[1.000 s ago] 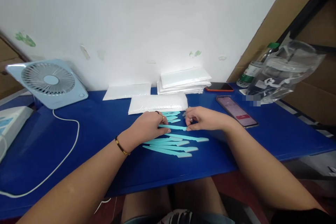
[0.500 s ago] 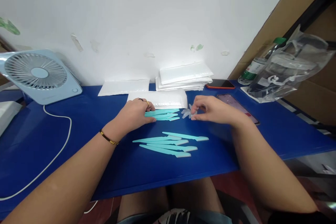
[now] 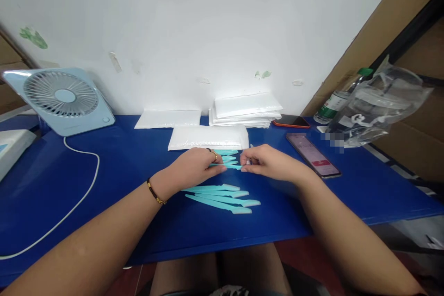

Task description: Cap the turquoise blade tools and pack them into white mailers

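Observation:
My left hand [image 3: 194, 167] pinches one end of a thin teal plastic razor stick [image 3: 229, 166] just above the blue table [image 3: 104, 185]. At the stick's other end my right hand [image 3: 268, 163] is closed in a pinch; what its fingertips grip is too small to name. A few more teal sticks [image 3: 227, 155] lie behind the hands, next to a white padded envelope [image 3: 208, 138]. Nearer to me, three capped teal sticks [image 3: 222, 196] lie side by side.
A light-blue desk fan [image 3: 62, 101] with a white cable [image 3: 79, 196] stands at the left. White envelopes [image 3: 244, 108] are stacked by the wall. Two phones [image 3: 312, 154] [image 3: 290, 122], a bottle [image 3: 333, 99] and a clear plastic bag [image 3: 378, 101] sit at the right.
My left hand has lifted one teal stick from the far pile and brought it nearer to me. My right hand came over from the small clear pieces to meet the stick's end.

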{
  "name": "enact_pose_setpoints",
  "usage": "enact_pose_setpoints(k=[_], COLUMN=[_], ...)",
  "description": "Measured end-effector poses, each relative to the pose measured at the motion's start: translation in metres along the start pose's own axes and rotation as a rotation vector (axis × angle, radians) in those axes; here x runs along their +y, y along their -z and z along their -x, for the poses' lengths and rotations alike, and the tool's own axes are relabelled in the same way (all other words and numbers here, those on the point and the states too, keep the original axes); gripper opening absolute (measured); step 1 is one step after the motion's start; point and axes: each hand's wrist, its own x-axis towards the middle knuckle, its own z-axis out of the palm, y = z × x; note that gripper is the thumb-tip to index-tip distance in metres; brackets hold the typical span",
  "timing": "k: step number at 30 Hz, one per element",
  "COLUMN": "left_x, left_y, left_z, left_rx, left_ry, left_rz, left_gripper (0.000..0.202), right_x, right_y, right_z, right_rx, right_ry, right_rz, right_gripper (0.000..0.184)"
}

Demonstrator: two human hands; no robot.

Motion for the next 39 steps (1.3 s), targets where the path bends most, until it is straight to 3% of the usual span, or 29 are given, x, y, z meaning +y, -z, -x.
enact_pose_setpoints(k=[10, 12, 14, 16, 18, 21, 23, 30, 34, 36, 39], left_x=[-0.027, -0.022, -0.015, -0.008, -0.004, 0.001, 0.002, -0.011, -0.013, -0.009, -0.001], left_y=[0.009, 0.010, 0.010, 0.007, 0.002, -0.004, -0.006, -0.002, -0.001, -0.001, -0.005], left_z=[-0.005, -0.001, 0.004, 0.008, 0.009, 0.005, 0.001, -0.008, -0.006, -0.002, 0.004], left_rx=[0.193, 0.130, -0.032, -0.182, -0.218, -0.073, 0.029, 0.191, 0.231, 0.162, -0.039], left_ry=[0.111, 0.078, 0.028, 0.006, 0.028, 0.075, 0.072, 0.123, 0.130, 0.071, -0.030], left_rz=[-0.199, -0.134, -0.042, 0.041, 0.076, 0.046, 0.013, -0.179, -0.184, -0.108, 0.019], left_gripper=[0.026, 0.027, 0.027, 0.025, 0.022, 0.020, 0.019, 0.022, 0.020, 0.027, 0.028], right_x=[0.023, 0.020, 0.013, 0.006, -0.001, -0.008, -0.008, 0.012, 0.024, 0.025, 0.018], right_y=[0.000, 0.000, 0.000, -0.001, -0.004, -0.010, -0.013, -0.007, -0.002, -0.001, 0.002], right_z=[-0.005, -0.004, -0.003, -0.002, -0.001, -0.004, -0.007, -0.007, -0.006, -0.006, -0.004], right_rx=[0.326, 0.348, 0.318, 0.252, 0.158, 0.001, -0.026, 0.134, 0.357, 0.457, 0.439], right_ry=[-0.122, -0.063, -0.019, 0.004, 0.036, 0.104, 0.116, -0.063, -0.171, -0.172, -0.114], right_rz=[0.094, 0.092, 0.057, 0.016, -0.030, -0.076, -0.075, -0.099, -0.004, 0.057, 0.039], right_gripper=[0.028, 0.024, 0.019, 0.020, 0.023, 0.027, 0.027, 0.031, 0.033, 0.035, 0.026])
